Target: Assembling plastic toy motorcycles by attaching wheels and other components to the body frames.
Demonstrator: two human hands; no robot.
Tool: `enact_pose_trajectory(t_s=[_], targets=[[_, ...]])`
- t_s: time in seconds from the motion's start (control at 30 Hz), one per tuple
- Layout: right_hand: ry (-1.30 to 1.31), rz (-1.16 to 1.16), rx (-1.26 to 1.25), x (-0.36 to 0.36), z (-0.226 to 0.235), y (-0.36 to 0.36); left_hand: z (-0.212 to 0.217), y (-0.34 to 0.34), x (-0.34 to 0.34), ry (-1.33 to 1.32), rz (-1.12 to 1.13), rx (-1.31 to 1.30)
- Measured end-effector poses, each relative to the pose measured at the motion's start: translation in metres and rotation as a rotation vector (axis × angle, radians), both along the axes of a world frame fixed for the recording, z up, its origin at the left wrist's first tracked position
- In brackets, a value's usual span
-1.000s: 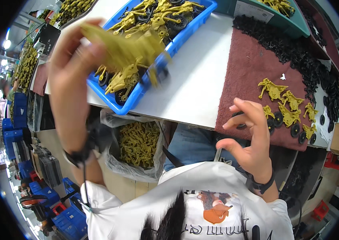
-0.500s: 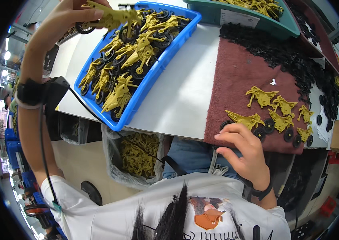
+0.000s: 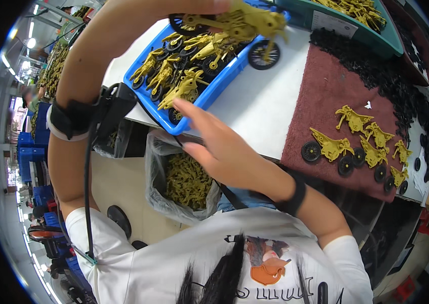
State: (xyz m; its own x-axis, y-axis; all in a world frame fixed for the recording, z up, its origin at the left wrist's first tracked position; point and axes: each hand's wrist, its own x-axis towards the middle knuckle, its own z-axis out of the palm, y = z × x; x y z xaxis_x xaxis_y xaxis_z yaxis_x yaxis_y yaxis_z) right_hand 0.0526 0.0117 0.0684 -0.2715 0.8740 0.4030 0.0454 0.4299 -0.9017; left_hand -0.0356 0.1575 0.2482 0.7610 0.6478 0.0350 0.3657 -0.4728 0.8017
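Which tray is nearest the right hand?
The blue tray: the right hand is at its near corner. The green tray sits farther back, rightward.

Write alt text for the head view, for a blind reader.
The left hand holds a yellow toy motorcycle near a blue bin of similar ones; the right hand, open by the bin's near corner. Yellow parts and black wheels lie on maroon cloth at right.

A: Where do light sources appear?
B: Bright lamps [image 3: 31,43] glare at the left margin; the white table [image 3: 260,114] is well lit, softly shaded beside the blue tray [image 3: 232,71].
A: And sharpness?
B: The raised toy motorbike [image 3: 255,23] is slightly blurred; straight edges bow toward the black rim.
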Motion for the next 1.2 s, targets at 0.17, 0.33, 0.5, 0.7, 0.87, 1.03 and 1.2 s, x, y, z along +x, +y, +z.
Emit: enact_pose_trajectory(t_s=[0.17, 0.33, 0.5, 0.7, 0.87, 1.03, 1.2], targets=[[0.360, 0.185, -0.212, -0.045, 0.005, 0.033, 0.006, -0.041, 0.011, -0.102, -0.040, -0.145], [0.351, 0.210, -0.290, -0.029, 0.024, 0.025, -0.003, -0.028, -0.031, -0.194, -0.162, -0.093], [0.242, 0.408, -0.149, 0.005, 0.005, -0.008, -0.004, -0.011, -0.042, -0.260, 0.129, 0.024], [-0.148, 0.676, -0.067, -0.019, -0.055, -0.076, -0.033, 0.027, -0.023, -0.377, 0.258, 0.028], [-0.423, 0.536, -0.010, -0.002, -0.050, -0.090, -0.087, 0.093, 0.025, -0.395, 0.448, -0.017], [-0.535, 0.469, -0.093, 0.033, -0.042, -0.086, -0.118, 0.101, 0.070, 0.008, 0.439, -0.154], [-0.423, 0.413, -0.156, 0.032, -0.066, -0.089, -0.113, 0.103, 0.079, 0.639, 0.421, 0.497]])
